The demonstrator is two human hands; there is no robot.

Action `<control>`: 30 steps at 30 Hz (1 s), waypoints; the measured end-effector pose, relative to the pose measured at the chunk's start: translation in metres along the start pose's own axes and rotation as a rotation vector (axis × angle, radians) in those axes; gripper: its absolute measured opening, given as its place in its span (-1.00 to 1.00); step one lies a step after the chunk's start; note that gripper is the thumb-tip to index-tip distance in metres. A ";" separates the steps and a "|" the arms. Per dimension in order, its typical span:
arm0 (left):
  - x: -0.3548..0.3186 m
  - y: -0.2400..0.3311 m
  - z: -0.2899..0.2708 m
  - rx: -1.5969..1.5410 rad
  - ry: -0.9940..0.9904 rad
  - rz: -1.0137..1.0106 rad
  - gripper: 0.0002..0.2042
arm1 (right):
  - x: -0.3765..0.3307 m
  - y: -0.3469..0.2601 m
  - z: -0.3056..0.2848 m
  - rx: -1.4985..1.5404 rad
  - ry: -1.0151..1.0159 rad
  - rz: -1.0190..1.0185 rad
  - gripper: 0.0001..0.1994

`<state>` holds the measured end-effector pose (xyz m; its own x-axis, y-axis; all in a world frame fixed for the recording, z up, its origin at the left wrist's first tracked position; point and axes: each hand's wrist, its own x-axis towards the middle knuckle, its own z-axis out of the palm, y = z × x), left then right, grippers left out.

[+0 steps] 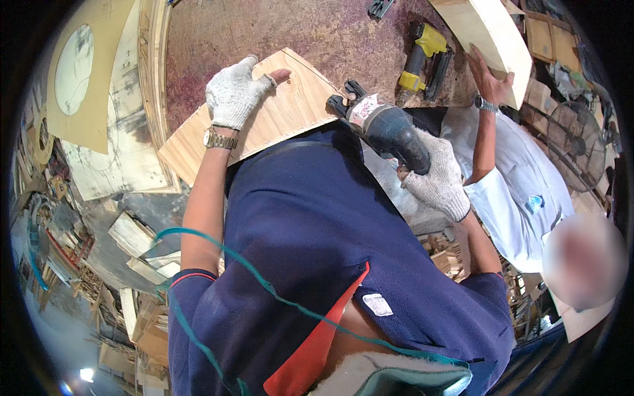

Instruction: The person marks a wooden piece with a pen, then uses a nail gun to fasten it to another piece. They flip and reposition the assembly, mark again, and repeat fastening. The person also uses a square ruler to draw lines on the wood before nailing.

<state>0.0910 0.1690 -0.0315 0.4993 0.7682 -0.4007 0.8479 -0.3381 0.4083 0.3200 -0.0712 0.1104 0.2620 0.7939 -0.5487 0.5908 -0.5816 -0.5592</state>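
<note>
A light plywood panel (290, 109) with angled ends rests against my waist, its far part over the worktable (264, 26). My left hand (234, 96), in a white knit glove with the thumb bare, grips the panel's far left edge, thumb lying on its face. My right hand (439, 175), also gloved, is closed around the dark body of a power tool that looks like a trim router (396, 132). The tool's pale head, with black knobs, is at the panel's right corner. Whether its cutting end touches the wood is hidden.
A yellow-and-black nail gun (422, 59) lies on the table. At right, another person's hand (490, 82) holds a pale curved board (492, 33). Cut-out sheets (92, 125) stand at left; a fan (571, 142) is far right. A teal hose (264, 280) crosses my front.
</note>
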 end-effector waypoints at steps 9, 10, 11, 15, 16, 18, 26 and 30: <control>0.000 -0.003 -0.001 0.025 0.094 0.015 -0.34 | 0.011 -0.008 -0.017 -0.043 -0.088 -0.009 -0.57; 0.001 -0.003 -0.001 -0.015 0.094 0.015 -0.35 | 0.012 -0.009 -0.017 -0.043 -0.077 -0.029 -0.58; 0.001 -0.004 0.000 -0.056 0.076 0.010 -0.35 | 0.013 -0.010 -0.017 -0.038 -0.076 -0.045 -0.59; 0.001 -0.004 0.001 -0.042 0.029 -0.024 -0.37 | 0.017 -0.009 -0.020 -0.055 -0.125 -0.007 -0.57; 0.000 -0.005 0.001 -0.054 0.030 -0.024 -0.37 | 0.018 -0.009 -0.021 -0.038 -0.143 -0.020 -0.55; 0.001 -0.006 0.002 -0.086 0.024 -0.029 -0.37 | 0.020 -0.008 -0.024 -0.032 -0.182 0.010 -0.52; -0.001 -0.004 0.002 -0.093 0.089 -0.013 -0.40 | 0.022 -0.009 -0.025 -0.079 -0.169 -0.028 -0.55; -0.003 -0.003 -0.007 -0.113 0.055 -0.076 -0.38 | 0.030 -0.004 -0.036 0.067 -0.141 0.000 -0.60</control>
<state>0.0853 0.1717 -0.0255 0.4214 0.8190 -0.3893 0.8557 -0.2170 0.4697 0.3523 -0.0386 0.1185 0.1490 0.7639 -0.6278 0.5377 -0.5954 -0.5969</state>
